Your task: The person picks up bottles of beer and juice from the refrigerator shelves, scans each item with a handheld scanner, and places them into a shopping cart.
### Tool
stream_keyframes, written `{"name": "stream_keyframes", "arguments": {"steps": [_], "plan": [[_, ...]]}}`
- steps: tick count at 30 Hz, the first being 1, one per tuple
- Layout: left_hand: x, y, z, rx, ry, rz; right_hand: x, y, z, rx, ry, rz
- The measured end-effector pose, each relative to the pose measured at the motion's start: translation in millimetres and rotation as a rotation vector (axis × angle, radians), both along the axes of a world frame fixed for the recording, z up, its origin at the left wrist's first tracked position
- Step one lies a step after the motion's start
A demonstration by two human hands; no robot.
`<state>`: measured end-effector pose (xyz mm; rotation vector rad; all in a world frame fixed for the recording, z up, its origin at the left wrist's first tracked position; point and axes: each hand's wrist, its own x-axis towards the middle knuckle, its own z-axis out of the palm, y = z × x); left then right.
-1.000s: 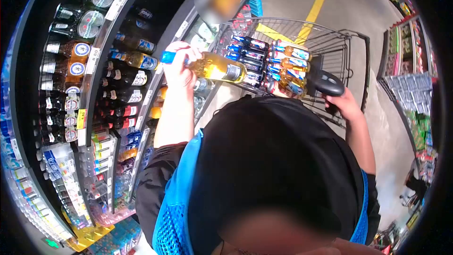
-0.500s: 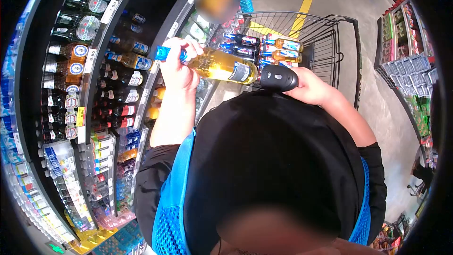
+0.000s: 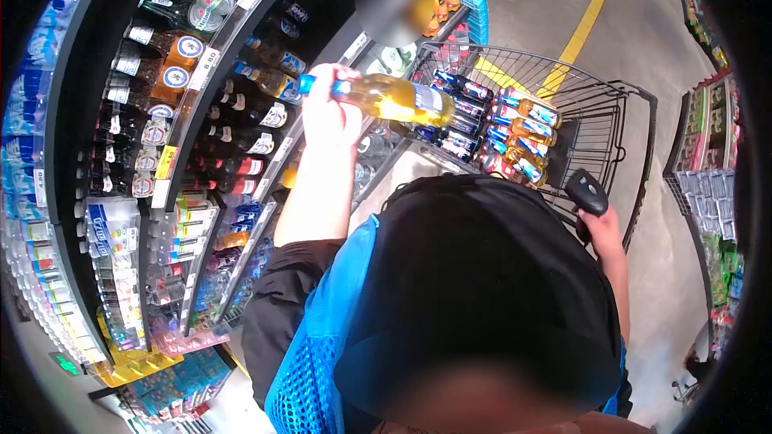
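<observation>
My left hand [image 3: 331,108] is closed around the neck of a glass bottle [image 3: 394,100] with a blue cap and golden liquid, held lying sideways in front of the shelf. Its base points right, over the near end of the shopping cart. In my right hand [image 3: 605,229] is a black handheld barcode scanner [image 3: 587,191], gripped by its handle beside the cart's right side. Several bottles [image 3: 523,130] with amber and dark contents lie in the black wire cart [image 3: 615,149]. Part of the cart is hidden behind my cap.
Shelves of bottles [image 3: 181,56] with price tags rise on my left. Cases of drinks [image 3: 173,386] stand at the lower left. Another shelf [image 3: 708,185] of packaged goods runs along the right, across the grey floor [image 3: 655,273]. A yellow line [image 3: 583,28] marks the floor beyond the cart.
The scanner has moved away from the bottle's base, down and to the right, with my right hand. My left hand still holds the bottle, now farther right in view. The camera view has shifted.
</observation>
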<state>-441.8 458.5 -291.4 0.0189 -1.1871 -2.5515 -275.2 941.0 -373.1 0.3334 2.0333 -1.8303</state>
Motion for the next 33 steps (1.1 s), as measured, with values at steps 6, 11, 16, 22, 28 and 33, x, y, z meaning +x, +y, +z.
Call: {"name": "stream_keyframes", "arguments": {"steps": [6, 11, 16, 22, 28, 33], "plan": [[-41.1, -37.7, 20.8, -0.346, 0.082, 0.487, 19.8, -3.5, -4.8, 0.05, -0.105, -0.261], [-79.2, -77.4, 22.0, -0.523, -0.064, 0.654, 13.9, -6.3, -12.4, 0.164, -0.092, -0.153], [-111.3, -112.8, -3.4, -0.519, -0.006, 0.64, 9.0, -14.1, -15.0, 0.064, -0.084, -0.179], [-140.3, -136.2, -21.0, -0.622, -0.099, 0.709, 3.0, -22.2, -20.0, 0.085, -0.107, -0.19], [-169.2, -180.0, -38.4, -0.734, -0.465, 0.656, -5.7, -36.6, -8.1, 0.067, -0.15, -0.207], [-183.0, -184.0, -43.9, -0.666, -0.293, 0.803, -7.7, -40.9, -5.1, 0.09, -0.174, -0.187]]}}
